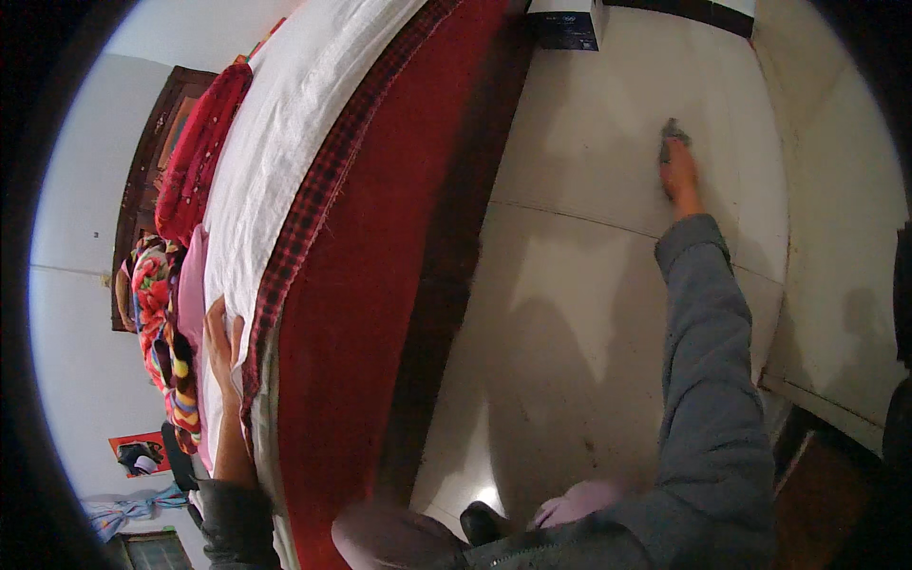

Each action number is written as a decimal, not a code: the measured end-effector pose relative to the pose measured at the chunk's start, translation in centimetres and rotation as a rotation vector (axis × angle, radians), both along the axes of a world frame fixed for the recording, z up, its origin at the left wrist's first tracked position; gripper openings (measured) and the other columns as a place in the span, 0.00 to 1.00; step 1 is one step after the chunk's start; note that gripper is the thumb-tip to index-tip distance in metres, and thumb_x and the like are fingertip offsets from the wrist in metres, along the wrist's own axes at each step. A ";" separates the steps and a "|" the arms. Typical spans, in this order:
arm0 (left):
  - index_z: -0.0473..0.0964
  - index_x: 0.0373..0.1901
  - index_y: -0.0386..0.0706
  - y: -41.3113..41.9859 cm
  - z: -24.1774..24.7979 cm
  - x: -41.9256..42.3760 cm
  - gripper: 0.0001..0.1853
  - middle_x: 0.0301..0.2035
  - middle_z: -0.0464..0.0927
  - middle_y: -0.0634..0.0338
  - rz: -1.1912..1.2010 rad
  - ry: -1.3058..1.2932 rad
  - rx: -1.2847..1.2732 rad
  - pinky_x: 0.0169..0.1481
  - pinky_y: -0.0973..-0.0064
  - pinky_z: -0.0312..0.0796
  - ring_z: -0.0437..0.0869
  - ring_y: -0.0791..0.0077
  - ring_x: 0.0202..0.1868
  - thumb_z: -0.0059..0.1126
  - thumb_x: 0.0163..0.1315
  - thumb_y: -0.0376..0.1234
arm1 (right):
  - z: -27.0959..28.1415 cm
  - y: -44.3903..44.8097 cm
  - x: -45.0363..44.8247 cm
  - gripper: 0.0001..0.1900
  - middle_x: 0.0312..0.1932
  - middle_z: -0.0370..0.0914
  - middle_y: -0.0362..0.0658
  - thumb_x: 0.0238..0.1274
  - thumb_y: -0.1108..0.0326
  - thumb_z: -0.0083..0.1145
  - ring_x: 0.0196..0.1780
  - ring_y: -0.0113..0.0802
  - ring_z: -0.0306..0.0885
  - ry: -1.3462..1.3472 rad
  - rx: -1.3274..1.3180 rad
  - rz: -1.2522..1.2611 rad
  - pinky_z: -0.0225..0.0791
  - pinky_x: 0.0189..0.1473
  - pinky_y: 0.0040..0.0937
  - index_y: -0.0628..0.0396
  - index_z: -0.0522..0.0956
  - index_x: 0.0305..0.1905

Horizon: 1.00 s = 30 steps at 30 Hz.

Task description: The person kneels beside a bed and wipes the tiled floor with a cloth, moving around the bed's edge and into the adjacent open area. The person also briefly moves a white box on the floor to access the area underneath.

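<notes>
My left hand [224, 342] rests on the edge of a white bedsheet [285, 142], its fingers spread a little; whether it pinches the cloth does not show clearly. Under the sheet's edge runs a red and black checked cloth [313, 192], above the bed's red side [385, 235]. My right hand [680, 174] reaches far forward over the tiled floor, closed around a small, dark, crumpled thing [673, 135], perhaps a cloth. Its exact kind cannot be told.
A red folded blanket [203, 157], a pink cloth [192, 285] and a flowered blanket [153, 285] lie along the bed's far side. A dark blue and white box [566, 28] stands on the floor ahead. A pale wall or panel [841, 214] rises on the right.
</notes>
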<state>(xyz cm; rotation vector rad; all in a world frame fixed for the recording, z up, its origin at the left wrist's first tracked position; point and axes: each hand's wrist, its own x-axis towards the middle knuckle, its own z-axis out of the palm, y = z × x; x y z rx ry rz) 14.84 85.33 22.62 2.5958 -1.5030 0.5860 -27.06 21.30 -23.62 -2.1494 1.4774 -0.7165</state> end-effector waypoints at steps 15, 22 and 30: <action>0.67 0.66 0.34 -0.8 -1.8 0.5 0.22 0.61 0.72 0.46 -0.004 0.108 -0.073 0.70 0.62 0.63 0.72 0.52 0.65 0.51 0.76 0.36 | 4.0 44.3 2.1 0.15 0.51 0.83 0.49 0.57 0.73 0.59 0.55 0.49 0.81 -0.289 0.429 1.587 0.72 0.59 0.46 0.52 0.83 0.50; 0.60 0.72 0.36 4.0 0.1 3.9 0.27 0.69 0.63 0.47 0.073 0.066 0.030 0.76 0.64 0.56 0.64 0.56 0.71 0.43 0.79 0.41 | 8.2 10.0 -13.9 0.32 0.59 0.82 0.40 0.46 0.83 0.53 0.58 0.29 0.79 -0.792 0.616 0.353 0.71 0.60 0.29 0.58 0.79 0.62; 0.65 0.68 0.33 2.0 -1.6 6.8 0.25 0.62 0.69 0.46 0.071 0.090 0.022 0.73 0.63 0.59 0.68 0.54 0.67 0.44 0.79 0.41 | -1.1 3.6 -12.4 0.28 0.68 0.74 0.45 0.50 0.81 0.51 0.72 0.42 0.69 -0.151 -0.161 0.135 0.61 0.74 0.39 0.49 0.81 0.59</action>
